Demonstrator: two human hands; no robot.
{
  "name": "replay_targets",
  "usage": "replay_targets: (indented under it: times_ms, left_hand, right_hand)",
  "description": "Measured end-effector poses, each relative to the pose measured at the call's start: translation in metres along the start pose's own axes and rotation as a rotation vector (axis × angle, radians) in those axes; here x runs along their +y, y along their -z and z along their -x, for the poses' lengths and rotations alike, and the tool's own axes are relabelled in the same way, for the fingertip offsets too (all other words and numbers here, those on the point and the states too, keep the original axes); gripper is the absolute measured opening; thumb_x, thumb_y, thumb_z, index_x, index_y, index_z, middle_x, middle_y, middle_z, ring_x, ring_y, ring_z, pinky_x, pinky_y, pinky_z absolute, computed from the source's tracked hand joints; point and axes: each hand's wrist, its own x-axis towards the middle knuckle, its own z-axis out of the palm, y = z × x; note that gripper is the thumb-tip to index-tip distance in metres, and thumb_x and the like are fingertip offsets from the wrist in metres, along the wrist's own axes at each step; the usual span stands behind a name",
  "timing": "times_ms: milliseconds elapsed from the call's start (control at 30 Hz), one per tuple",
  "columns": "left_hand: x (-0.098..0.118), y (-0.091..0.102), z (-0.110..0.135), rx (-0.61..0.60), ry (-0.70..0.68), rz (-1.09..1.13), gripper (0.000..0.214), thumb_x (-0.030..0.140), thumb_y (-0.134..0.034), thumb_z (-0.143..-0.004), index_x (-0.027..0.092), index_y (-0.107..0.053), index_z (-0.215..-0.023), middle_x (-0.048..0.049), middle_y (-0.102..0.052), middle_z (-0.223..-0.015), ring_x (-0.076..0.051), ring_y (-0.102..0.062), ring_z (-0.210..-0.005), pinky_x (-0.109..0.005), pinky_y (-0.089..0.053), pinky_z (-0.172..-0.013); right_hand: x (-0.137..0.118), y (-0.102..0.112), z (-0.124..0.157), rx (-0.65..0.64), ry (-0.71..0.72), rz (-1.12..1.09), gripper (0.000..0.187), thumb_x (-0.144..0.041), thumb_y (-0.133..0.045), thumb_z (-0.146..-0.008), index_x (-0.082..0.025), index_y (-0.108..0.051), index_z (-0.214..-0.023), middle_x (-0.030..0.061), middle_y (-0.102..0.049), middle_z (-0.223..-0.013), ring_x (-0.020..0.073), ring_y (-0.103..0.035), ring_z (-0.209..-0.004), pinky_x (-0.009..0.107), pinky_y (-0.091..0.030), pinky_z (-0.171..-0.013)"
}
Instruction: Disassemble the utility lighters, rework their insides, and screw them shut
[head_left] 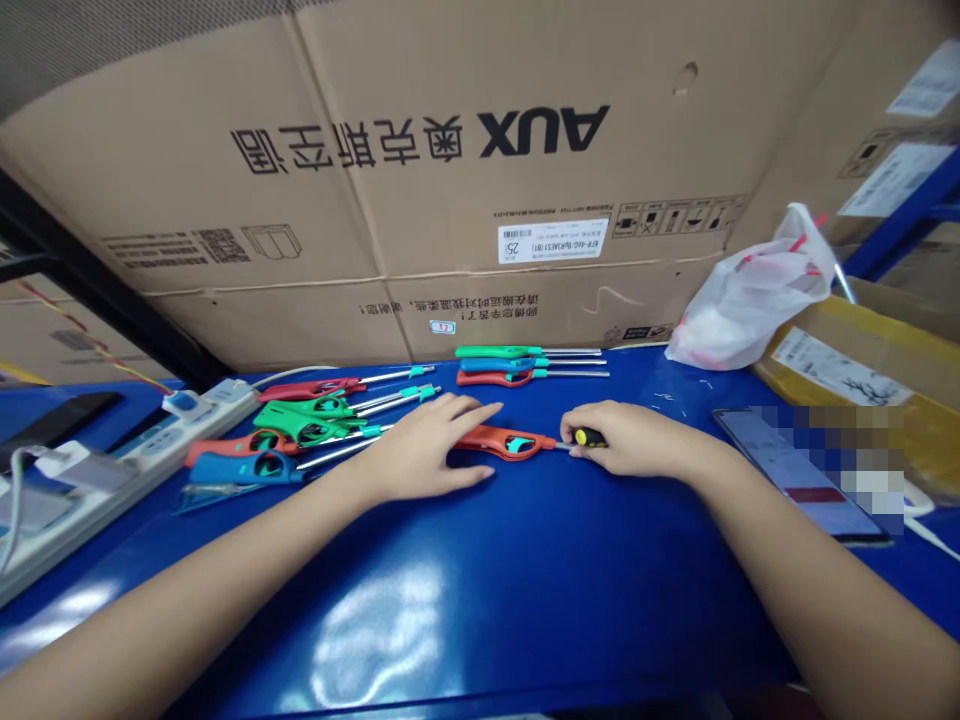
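An orange gas lighter [499,443] with a teal trigger lies on the blue table, its tip end to the right. My left hand [420,448] rests over its rear, thumb and fingers on either side of the handle, hiding that end. My right hand [637,440] is closed by the lighter's front around a small screwdriver [590,438] with a yellow-and-black handle. A short bit of metal shows between the lighter's nose and my right fingertips; I cannot tell whether it is the lighter's tube or the screwdriver's shaft.
More lighters lie left, among them a green one [307,420] and a blue one [244,465]. Three are lined up behind, a red one [495,377] nearest. A power strip [127,480], phone [802,475], plastic bag [750,300], and cardboard box [420,220] surround the workspace.
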Motion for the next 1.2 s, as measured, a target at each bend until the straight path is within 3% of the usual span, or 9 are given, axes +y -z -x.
replay_targets:
  times_ms: [67, 200, 400, 567, 767, 867, 967, 1067, 1200]
  left_hand:
    - [0.008, -0.004, 0.022, -0.076, 0.055, 0.023, 0.069, 0.044, -0.062, -0.098, 0.021, -0.039, -0.159, -0.0163, -0.055, -0.147, -0.033, -0.055, -0.128, -0.051, -0.048, -0.107]
    - [0.017, -0.004, 0.047, -0.088, 0.099, 0.173, 0.040, 0.029, -0.054, -0.103, 0.020, -0.059, -0.142, -0.0132, -0.062, -0.128, -0.026, -0.061, -0.116, -0.041, -0.051, -0.103]
    - [0.036, 0.003, 0.055, -0.141, 0.128, 0.475, 0.028, 0.030, -0.060, -0.100, 0.024, -0.070, -0.126, -0.0083, -0.067, -0.118, -0.021, -0.065, -0.107, -0.032, -0.054, -0.094]
    - [0.033, -0.013, 0.054, -0.020, 0.149, 0.553, 0.032, 0.031, -0.048, -0.106, 0.021, -0.072, -0.125, -0.0082, -0.072, -0.111, -0.020, -0.069, -0.099, -0.030, -0.055, -0.090]
    - [0.027, -0.024, 0.053, 0.107, 0.388, 0.736, 0.031, 0.041, -0.056, -0.102, 0.020, -0.073, -0.118, -0.0052, -0.078, -0.110, -0.021, -0.072, -0.095, -0.031, -0.058, -0.084]
    - [0.030, -0.021, 0.053, 0.136, 0.459, 0.912, 0.034, 0.045, -0.059, -0.100, 0.018, -0.072, -0.115, -0.0052, -0.078, -0.095, -0.019, -0.072, -0.083, -0.029, -0.059, -0.075]
    - [0.033, -0.017, 0.053, 0.137, 0.475, 0.974, 0.033, 0.047, -0.060, -0.098, 0.017, -0.072, -0.104, -0.0027, -0.073, -0.079, -0.016, -0.067, -0.071, -0.027, -0.054, -0.067]
    - [0.035, -0.015, 0.052, 0.166, 0.482, 0.875, 0.031, 0.046, -0.059, -0.098, 0.017, -0.071, -0.090, -0.0011, -0.067, -0.075, -0.015, -0.060, -0.068, -0.027, -0.048, -0.063]
    - [0.037, -0.008, 0.054, 0.142, 0.286, 0.731, 0.027, 0.033, -0.058, -0.097, 0.019, -0.071, -0.078, -0.0023, -0.065, -0.082, -0.017, -0.059, -0.081, -0.031, -0.048, -0.077]
  right_hand:
    - [-0.006, 0.002, 0.004, -0.073, 0.033, -0.039, 0.009, -0.019, -0.063, -0.089, -0.024, -0.070, -0.091, 0.0011, -0.075, -0.092, 0.0180, -0.065, -0.078, 0.027, -0.043, -0.067]
    - [-0.014, 0.006, 0.006, -0.149, 0.098, -0.118, 0.012, -0.034, -0.068, -0.091, -0.024, -0.071, -0.096, -0.0001, -0.073, -0.089, 0.0158, -0.063, -0.073, 0.026, -0.046, -0.065]
    - [-0.009, -0.009, -0.005, 0.065, 0.098, -0.088, 0.019, -0.024, -0.056, -0.095, -0.020, -0.065, -0.111, 0.0090, -0.065, -0.111, 0.0208, -0.064, -0.094, 0.034, -0.051, -0.085]
    - [-0.009, -0.022, -0.013, 0.107, 0.154, -0.052, 0.021, -0.024, -0.058, -0.095, -0.021, -0.069, -0.113, 0.0094, -0.066, -0.112, 0.0240, -0.063, -0.101, 0.038, -0.051, -0.090]
    - [-0.018, -0.021, -0.014, 0.232, 0.224, 0.014, 0.028, -0.028, -0.052, -0.100, -0.020, -0.068, -0.122, 0.0128, -0.064, -0.117, 0.0273, -0.061, -0.109, 0.044, -0.051, -0.096]
    - [-0.027, -0.017, -0.010, 0.335, 0.284, -0.005, 0.027, -0.026, -0.048, -0.102, -0.021, -0.069, -0.116, 0.0122, -0.066, -0.111, 0.0266, -0.061, -0.106, 0.043, -0.051, -0.093]
    - [-0.037, -0.014, -0.006, 0.324, 0.335, -0.008, 0.028, -0.023, -0.044, -0.102, -0.021, -0.071, -0.110, 0.0108, -0.068, -0.102, 0.0248, -0.062, -0.096, 0.040, -0.051, -0.086]
    - [-0.044, -0.012, -0.001, 0.258, 0.363, -0.015, 0.029, -0.024, -0.041, -0.103, -0.020, -0.070, -0.110, 0.0093, -0.069, -0.099, 0.0218, -0.063, -0.089, 0.036, -0.049, -0.080]
    - [-0.049, -0.009, 0.005, 0.155, 0.342, -0.013, 0.023, -0.020, -0.046, -0.099, -0.021, -0.068, -0.090, 0.0033, -0.067, -0.085, 0.0164, -0.059, -0.074, 0.030, -0.042, -0.069]
